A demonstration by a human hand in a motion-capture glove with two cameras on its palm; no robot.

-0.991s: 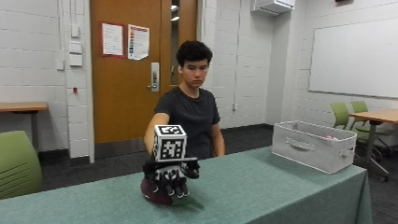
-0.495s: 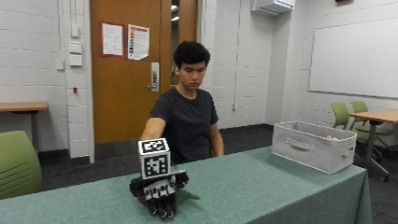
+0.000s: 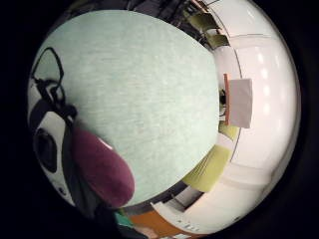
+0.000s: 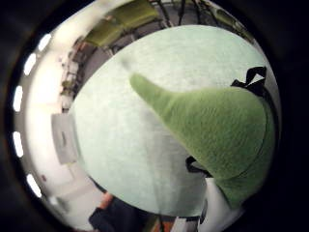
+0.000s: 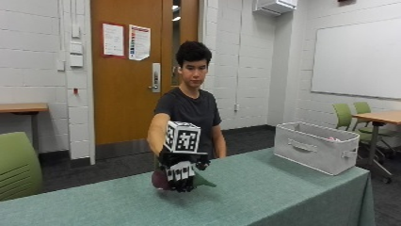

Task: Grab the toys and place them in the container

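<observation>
A plush toy (image 5: 188,180) with maroon body and green pointed leaf is gripped in the gloved right hand (image 5: 181,170) above the tabletop (image 5: 282,193); it is best carried level to the grey container (image 5: 316,151) well off beyond the thumb side.

pretty standard classroom: white painted block walls (image 5: 251,61), an orange wooden door (image 5: 128,70) with two papers (image 5: 125,41) taped on it, whiteboard (image 5: 354,59) on the right wall. green chairs (image 5: 19,165) around, a wooden desk (image 5: 22,108) far left, dark floor (image 5: 113,165), table (image 5: 282,197) under a teal-green cloth.
</observation>
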